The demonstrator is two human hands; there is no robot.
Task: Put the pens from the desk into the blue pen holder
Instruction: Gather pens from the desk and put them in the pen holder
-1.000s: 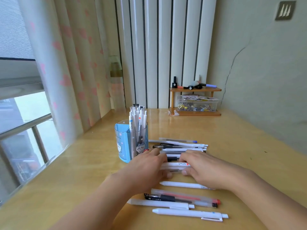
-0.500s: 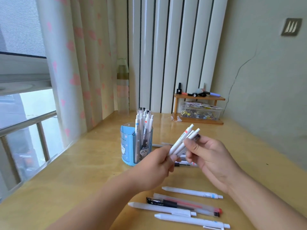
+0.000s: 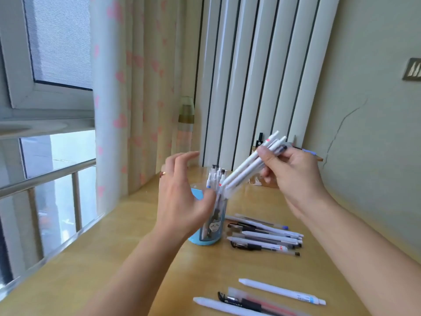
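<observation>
My right hand (image 3: 293,174) grips a bundle of white pens (image 3: 248,165), tilted with their tips down over the mouth of the blue pen holder (image 3: 211,231). Several white pens stand in the holder. My left hand (image 3: 180,199) is open with fingers spread, just in front of the holder and partly hiding it. More pens lie in a row on the desk (image 3: 264,236) to the right of the holder. Nearer to me lie a white pen (image 3: 282,291), a red and black gel pen (image 3: 250,302) and another white pen (image 3: 223,306).
The wooden desk (image 3: 114,270) runs along a window and a heart-patterned curtain (image 3: 118,99) on the left. A white radiator (image 3: 255,76) stands at the back. A small wooden shelf (image 3: 319,158) behind my right hand is mostly hidden. The wall closes the right side.
Both hands gathered pens off the desk and lifted them. My left hand let go and opened by the holder; my right hand carried the bundle up and over the holder.
</observation>
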